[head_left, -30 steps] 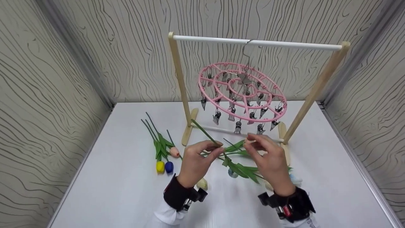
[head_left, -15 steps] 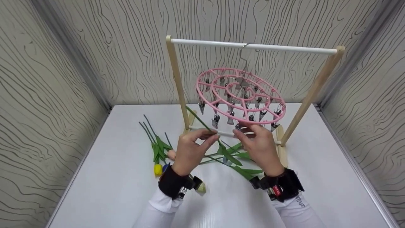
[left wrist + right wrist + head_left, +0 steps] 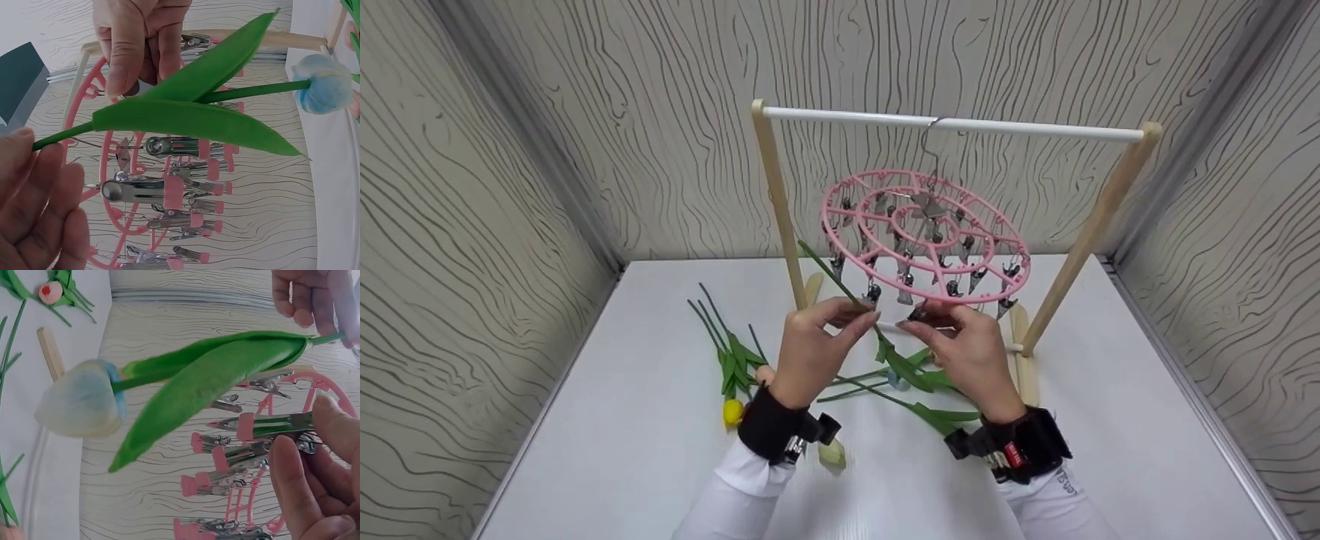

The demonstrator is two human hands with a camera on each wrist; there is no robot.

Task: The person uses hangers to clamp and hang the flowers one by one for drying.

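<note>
My left hand [image 3: 817,352] pinches the green stem of an artificial tulip between thumb and fingers. The tulip's white-and-blue bloom [image 3: 81,399] points toward the table in both wrist views, with two long green leaves [image 3: 191,119] along the stem. Just to the right, my right hand [image 3: 971,352] pinches a metal clip [image 3: 289,421] with pink-covered tips. That clip belongs to a pink round hanger [image 3: 919,292] with several such clips hanging beneath it. In the right wrist view, the tulip stem is apart from the pinched clip; whether the clip's jaws are parted is hard to tell.
A wooden stand [image 3: 780,210] with a white top bar [image 3: 847,115] carries the hanger by its hook. Several tulips lie at the left, including a yellow one [image 3: 733,412]. More stems and leaves [image 3: 945,415] lie beneath my hands, with a pale bloom [image 3: 832,454] near the left wrist.
Both hands have moved up toward the hanger, the left one bringing the tulip along. My right hand has reached the hanger's front edge and taken hold of a clip.
</note>
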